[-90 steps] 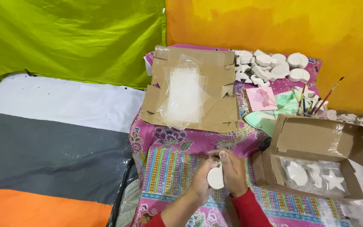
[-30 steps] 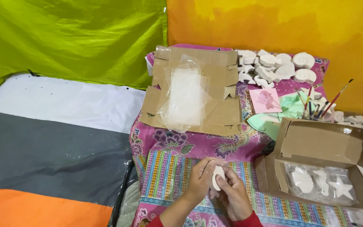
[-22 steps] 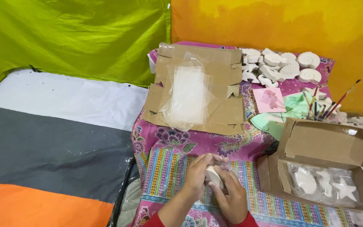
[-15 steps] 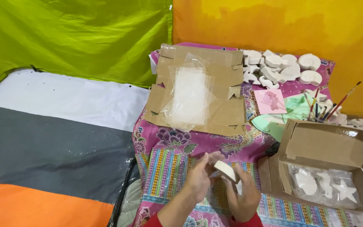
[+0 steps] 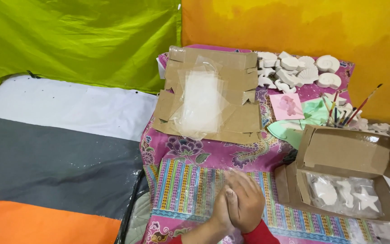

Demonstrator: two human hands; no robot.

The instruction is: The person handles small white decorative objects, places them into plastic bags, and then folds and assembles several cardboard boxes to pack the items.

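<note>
Bright patterned cloth fills the frame's centre, green and yellow sheets behind. Left hand and right hand press together at lower centre; any grip is hidden. The open cardboard box crowds the right edge.

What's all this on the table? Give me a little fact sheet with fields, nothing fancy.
Hands: left hand and right hand pressed together; whatever lies between them is hidden
Surface: patterned cloth
Right: open cardboard box with white plaster shapes in plastic
Behind: flattened cardboard under a clear plastic bag
Far right: white shell casts, paintbrushes
</note>
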